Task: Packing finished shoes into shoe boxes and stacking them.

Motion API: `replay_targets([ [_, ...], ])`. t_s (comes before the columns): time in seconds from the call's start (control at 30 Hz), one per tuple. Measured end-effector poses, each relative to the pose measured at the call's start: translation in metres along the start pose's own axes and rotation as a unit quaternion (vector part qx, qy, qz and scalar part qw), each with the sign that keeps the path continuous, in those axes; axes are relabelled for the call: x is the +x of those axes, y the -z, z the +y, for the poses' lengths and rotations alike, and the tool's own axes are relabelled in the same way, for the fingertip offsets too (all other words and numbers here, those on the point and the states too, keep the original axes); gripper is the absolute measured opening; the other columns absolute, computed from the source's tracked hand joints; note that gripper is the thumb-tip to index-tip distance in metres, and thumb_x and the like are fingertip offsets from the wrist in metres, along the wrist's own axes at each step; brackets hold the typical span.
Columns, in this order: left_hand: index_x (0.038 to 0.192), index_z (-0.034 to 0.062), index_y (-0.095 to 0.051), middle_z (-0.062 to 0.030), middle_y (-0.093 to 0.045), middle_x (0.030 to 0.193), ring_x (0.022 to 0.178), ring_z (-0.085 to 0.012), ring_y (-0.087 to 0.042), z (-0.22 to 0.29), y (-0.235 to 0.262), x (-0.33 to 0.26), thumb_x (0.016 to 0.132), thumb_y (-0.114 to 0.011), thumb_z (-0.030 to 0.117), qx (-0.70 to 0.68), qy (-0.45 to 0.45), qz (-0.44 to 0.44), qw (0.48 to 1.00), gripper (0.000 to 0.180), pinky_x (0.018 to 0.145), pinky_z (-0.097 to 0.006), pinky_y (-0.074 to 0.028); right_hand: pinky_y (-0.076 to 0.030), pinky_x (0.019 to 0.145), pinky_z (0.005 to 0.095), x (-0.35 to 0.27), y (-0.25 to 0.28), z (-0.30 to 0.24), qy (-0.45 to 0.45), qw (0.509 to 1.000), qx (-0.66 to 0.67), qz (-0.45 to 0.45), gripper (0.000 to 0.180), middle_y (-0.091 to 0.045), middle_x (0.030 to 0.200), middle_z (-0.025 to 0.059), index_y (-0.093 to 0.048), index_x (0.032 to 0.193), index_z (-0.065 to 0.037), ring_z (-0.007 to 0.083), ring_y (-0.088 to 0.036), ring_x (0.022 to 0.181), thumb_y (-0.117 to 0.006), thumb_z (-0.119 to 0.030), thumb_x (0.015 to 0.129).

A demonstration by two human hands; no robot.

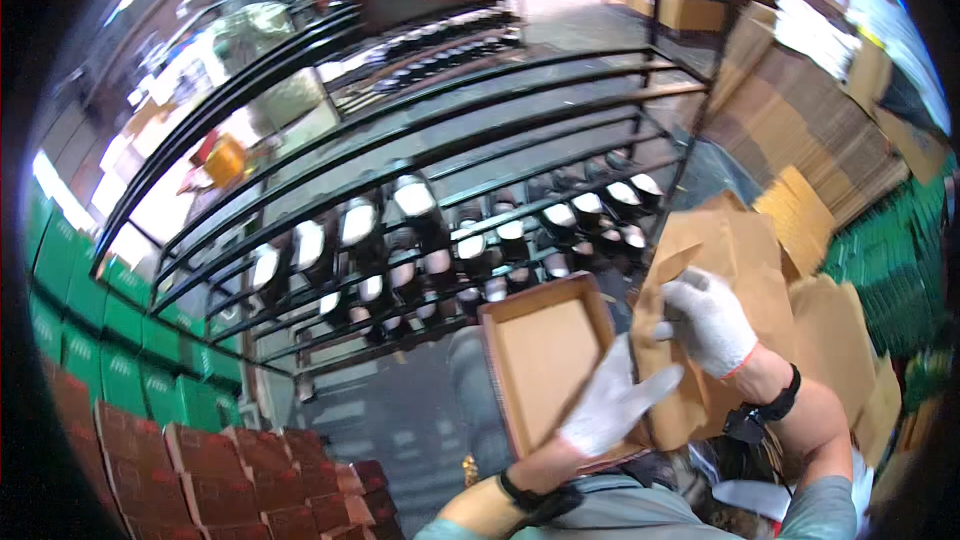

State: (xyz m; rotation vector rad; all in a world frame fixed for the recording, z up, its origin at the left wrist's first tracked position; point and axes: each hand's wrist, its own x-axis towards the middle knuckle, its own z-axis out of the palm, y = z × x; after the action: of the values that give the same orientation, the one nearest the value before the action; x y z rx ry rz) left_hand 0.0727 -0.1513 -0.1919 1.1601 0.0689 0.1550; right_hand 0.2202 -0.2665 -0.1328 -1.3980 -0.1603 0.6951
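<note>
An open shoebox (550, 355) with a dark red-brown rim and a plain tan inside sits in front of me, tilted slightly. My left hand (622, 395), in a white knit glove, is over its right side, thumb spread away from the fingers, and holds nothing that I can see. Just right of the box stands a stack of brown wrapping paper (735, 240). Against that paper my gloved right hand (708, 320) has its fingers bent, pinching the near-left edge of a sheet. Dark bands circle both of my wrists.
A black metal rack (440, 155) spans the view ahead, bearing rows of dark shoes (415, 202) with pale insides. Green boxes (120, 340) and red-brown boxes (215, 470) are stacked at left. Stacked cardboard (800, 130) and green flat pieces (885, 250) stand at right.
</note>
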Motion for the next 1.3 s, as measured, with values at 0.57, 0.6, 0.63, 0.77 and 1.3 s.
replay_targets([
  [0.57, 0.101, -0.0030, -0.076, -0.0011, -0.065, 0.076, 0.071, -0.0128, -0.055, -0.034, 0.196, -0.128, 0.105, -0.075, 0.036, 0.066, 0.210, 0.420, 0.880, 0.040, 0.068, -0.036, -0.048, -0.034, 0.123, 0.0753, 0.204, -0.475, 0.023, 0.102, 0.706, -0.695, -0.088, 0.109, -0.027, 0.180, 0.0288, -0.038, 0.176, -0.024, 0.0593, -0.032, 0.160, -0.064, -0.087, 0.090],
  [0.6, 0.097, -0.0036, -0.074, -0.0014, -0.065, 0.077, 0.072, -0.0149, -0.056, -0.030, 0.195, -0.126, 0.105, -0.074, 0.037, 0.084, 0.212, 0.413, 0.882, 0.042, 0.069, -0.037, -0.048, -0.032, 0.121, 0.0796, 0.198, -0.467, 0.007, 0.008, 0.723, -0.687, -0.069, 0.114, -0.019, 0.181, 0.0334, -0.033, 0.179, -0.025, 0.0624, -0.030, 0.158, -0.067, -0.088, 0.089],
  [0.63, 0.096, -0.0037, -0.075, -0.0023, -0.068, 0.078, 0.075, -0.0163, -0.059, -0.032, 0.195, -0.118, 0.104, -0.074, 0.035, 0.070, 0.205, 0.439, 0.872, 0.040, 0.072, -0.037, -0.050, -0.035, 0.121, 0.0763, 0.266, -0.477, 0.053, -0.015, 0.759, -0.650, 0.037, 0.108, -0.017, 0.182, 0.0324, -0.032, 0.179, -0.032, 0.0604, -0.031, 0.159, -0.065, -0.086, 0.092],
  [0.77, 0.106, -0.0050, -0.079, -0.0080, -0.079, 0.097, 0.088, -0.0167, -0.067, -0.067, 0.229, -0.165, 0.107, -0.069, 0.029, 0.060, 0.122, 0.458, 0.879, 0.035, 0.084, -0.036, -0.055, -0.045, 0.114, 0.0680, 0.254, -0.427, 0.040, 0.146, 0.695, -0.703, -0.022, 0.092, -0.028, 0.185, 0.0170, -0.045, 0.173, -0.025, 0.0429, -0.043, 0.161, -0.064, -0.071, 0.096],
  [1.3, 0.130, -0.0014, -0.071, 0.0001, -0.071, 0.101, 0.093, -0.0124, -0.062, 0.050, 0.161, -0.152, 0.112, -0.061, 0.025, 0.082, 0.086, 0.351, 0.929, 0.033, 0.086, -0.030, -0.054, -0.045, 0.123, 0.0471, 0.022, -0.068, -0.007, 0.138, 0.848, -0.499, -0.115, 0.048, -0.056, 0.158, 0.0276, -0.087, 0.116, -0.013, 0.0408, -0.058, 0.145, -0.096, -0.023, 0.071],
])
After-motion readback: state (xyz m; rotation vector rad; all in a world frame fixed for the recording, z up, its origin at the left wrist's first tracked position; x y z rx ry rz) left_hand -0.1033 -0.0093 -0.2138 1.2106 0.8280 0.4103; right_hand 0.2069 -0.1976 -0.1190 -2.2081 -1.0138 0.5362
